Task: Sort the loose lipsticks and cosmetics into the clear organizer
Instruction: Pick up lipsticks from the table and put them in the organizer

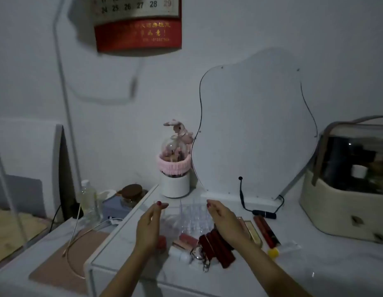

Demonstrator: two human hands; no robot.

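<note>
The clear organizer (189, 215), a grid of transparent slots, stands on the white dresser top (315, 266) in front of the mirror. My left hand (148, 226) is pressed to its left side and my right hand (223, 220) to its right side, fingertips at its upper corners. Loose cosmetics lie in front of it and to its right: a pink lipstick (188, 239), dark red tubes (217, 246), a gold case (253, 232), a long dark red tube (266, 231), a yellow-capped tube (274, 251), a white bottle (179, 255) and a black lipstick (264, 214).
A curvy mirror (254, 129) leans on the wall behind. Left of it stands a white cup with a pink band (175, 179). A beige cosmetics case (349, 189) fills the right side. On the lower table at left stand a clear bottle (87, 198) and a jar (131, 194).
</note>
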